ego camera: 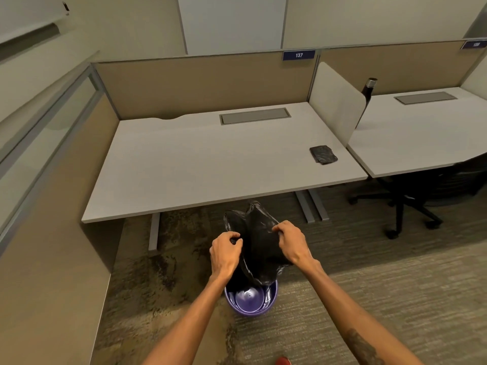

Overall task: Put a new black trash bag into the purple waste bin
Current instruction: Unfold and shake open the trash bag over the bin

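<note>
- I see a white desk (pixel 200 164) with a grey cable hatch (pixel 255 116) set into its far edge.
- A folded dark bag (pixel 323 154) lies near the desk's right end.
- A blue plate (pixel 298 55) on the partition reads 137.
- A dark bottle (pixel 369 88) stands behind the white divider (pixel 337 101).
- A black office chair (pixel 411 198) sits under the neighbouring desk (pixel 421 138).

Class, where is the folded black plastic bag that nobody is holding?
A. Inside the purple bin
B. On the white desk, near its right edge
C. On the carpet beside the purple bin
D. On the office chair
B: the folded black plastic bag lies on the white desk, close to its right edge.
</note>
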Motion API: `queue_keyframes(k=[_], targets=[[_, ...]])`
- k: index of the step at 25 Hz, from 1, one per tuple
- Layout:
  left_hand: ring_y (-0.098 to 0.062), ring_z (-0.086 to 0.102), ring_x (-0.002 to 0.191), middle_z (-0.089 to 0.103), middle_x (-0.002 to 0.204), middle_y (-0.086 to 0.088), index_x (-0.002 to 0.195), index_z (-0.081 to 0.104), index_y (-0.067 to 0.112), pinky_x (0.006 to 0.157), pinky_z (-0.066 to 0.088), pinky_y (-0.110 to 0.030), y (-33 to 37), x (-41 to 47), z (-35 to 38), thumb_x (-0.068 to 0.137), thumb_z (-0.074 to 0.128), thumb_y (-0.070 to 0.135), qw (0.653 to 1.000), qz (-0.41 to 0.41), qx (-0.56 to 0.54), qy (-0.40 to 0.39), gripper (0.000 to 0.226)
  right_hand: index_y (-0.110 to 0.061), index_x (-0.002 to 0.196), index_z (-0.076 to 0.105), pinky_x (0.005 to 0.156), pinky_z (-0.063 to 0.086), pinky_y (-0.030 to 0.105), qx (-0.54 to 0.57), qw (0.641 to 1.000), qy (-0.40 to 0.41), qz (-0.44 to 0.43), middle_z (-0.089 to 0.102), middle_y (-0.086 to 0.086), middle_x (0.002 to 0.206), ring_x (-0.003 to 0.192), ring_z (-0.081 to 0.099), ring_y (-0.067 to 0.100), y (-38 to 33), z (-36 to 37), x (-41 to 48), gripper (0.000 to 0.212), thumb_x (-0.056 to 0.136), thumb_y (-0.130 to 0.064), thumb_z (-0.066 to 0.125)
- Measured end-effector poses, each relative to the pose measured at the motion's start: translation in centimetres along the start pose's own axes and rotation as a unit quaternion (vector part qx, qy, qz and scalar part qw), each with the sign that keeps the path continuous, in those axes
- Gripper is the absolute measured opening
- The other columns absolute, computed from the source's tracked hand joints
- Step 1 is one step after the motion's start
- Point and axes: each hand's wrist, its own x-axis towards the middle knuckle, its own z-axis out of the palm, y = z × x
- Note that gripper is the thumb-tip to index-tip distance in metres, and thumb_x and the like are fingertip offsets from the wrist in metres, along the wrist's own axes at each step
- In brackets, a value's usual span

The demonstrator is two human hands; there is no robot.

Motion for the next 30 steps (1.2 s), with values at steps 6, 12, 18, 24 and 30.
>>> queue_keyframes(k=[6,12,18,24,30], targets=[[-0.021,0.064,0.114,0.064,0.130,-0.001,0.129,0.062,0.019,0.088,0.051,-0.030,-3.1,0.0,2.1,0.089,0.067,0.007,0.997,-0.054,0.047,-0.008,0.042,-0.011,0.125,0.063,0.092,0.045,0.030,0.044,0.993,0.034,0.106,0.061,0.006,0.120,0.109,0.061,0.022,4.4,1.1,0.2,0.036,0.093,0.003,0.055],[-0.031,0.060,0.121,0.046,0.151,-0.001,0.146,0.043,0.022,0.094,0.053,-0.043,-3.4,0.6,5.6,0.085,0.067,-0.001,0.990,-0.128,0.038,0.046,0.070,-0.015,0.144,0.046,0.076,0.048,0.028,0.065,0.989,0.018,0.134,0.049,0.003,0.131,0.085,0.054,0.014,8.6,0.5,2.0,0.055,0.092,0.004,0.050],[-0.029,0.067,0.109,-0.003,0.167,0.020,0.158,0.017,0.032,0.075,0.053,-0.031,-3.2,0.2,9.0,0.078,0.069,-0.004,0.991,-0.067,0.092,-0.069,0.101,-0.024,0.157,0.026,0.090,0.046,0.017,0.096,0.991,-0.058,0.066,0.038,0.000,0.150,0.110,0.055,0.013,10.2,1.6,2.8,0.086,0.085,0.006,0.063],[-0.033,0.055,0.131,-0.011,0.168,0.010,0.161,0.008,0.024,0.089,0.055,-0.041,-5.7,0.4,10.3,0.075,0.076,-0.006,0.986,-0.155,0.056,-0.030,0.114,-0.022,0.161,0.013,0.116,0.035,0.040,0.082,0.989,-0.105,0.060,0.015,0.000,0.167,0.147,0.033,0.024,13.7,4.2,4.2,0.097,0.081,0.015,0.055],[-0.031,0.045,0.140,-0.003,0.170,0.002,0.156,0.025,0.014,0.083,0.053,-0.036,-10.2,1.1,11.2,0.073,0.079,-0.005,0.983,-0.178,0.037,0.004,0.101,-0.014,0.160,0.016,0.111,0.015,0.014,0.055,0.989,-0.082,0.113,0.017,0.006,0.168,0.150,0.027,0.022,18.0,6.3,5.2,0.095,0.079,0.023,0.050]])
